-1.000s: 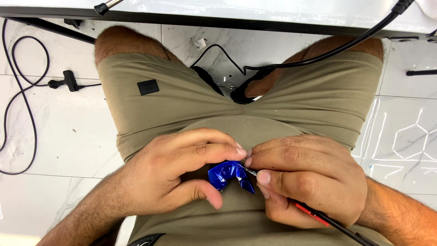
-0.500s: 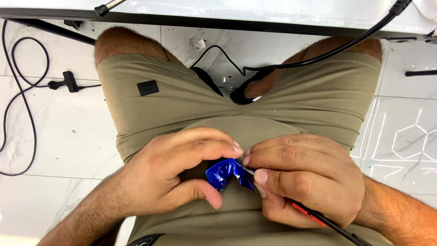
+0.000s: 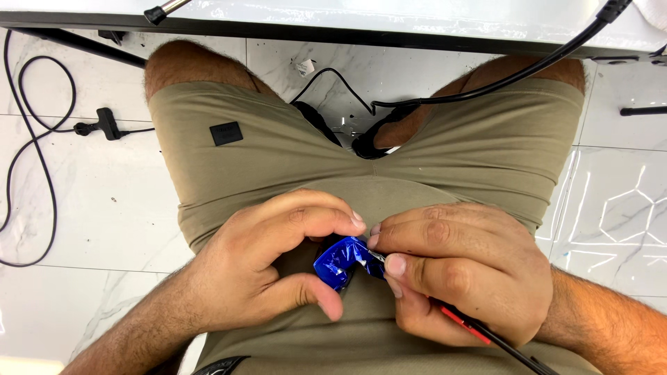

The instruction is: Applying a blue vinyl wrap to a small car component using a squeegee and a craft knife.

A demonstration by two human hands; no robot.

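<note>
Head view, floor: white marble-look tiles (image 3: 90,208) with grey veins and thin grout lines lie under the seated person.
Head view, desk: the dark front edge of a pale desk (image 3: 389,31) runs across the top of the picture, above the knees.
Head view, cables: a thin black cable (image 3: 31,160) loops over the tiles on the left and meets a small black plug (image 3: 108,123); a thicker black cord (image 3: 500,80) comes down from the desk edge to the gap between the thighs.
Head view, lap: khaki shorts (image 3: 292,149) fill the middle, with a small dark patch on the left thigh.
Head view, left hand: the left hand (image 3: 267,267) is curled, thumb and forefinger closed on the left side of a crumpled blue piece of foil-like material (image 3: 340,258).
Head view, right hand: the right hand (image 3: 462,274) is closed, its fingertips pinching the right edge of the blue piece; a thin red and black rod (image 3: 479,335) passes under the palm toward the lower right.
Head view, blue piece: it sits between both hands, just above the shorts, at the centre of the lap.
Against the earlier frames: the hands, the blue piece and the cables lie much as they did; the blue piece has barely shifted between the fingers.
</note>
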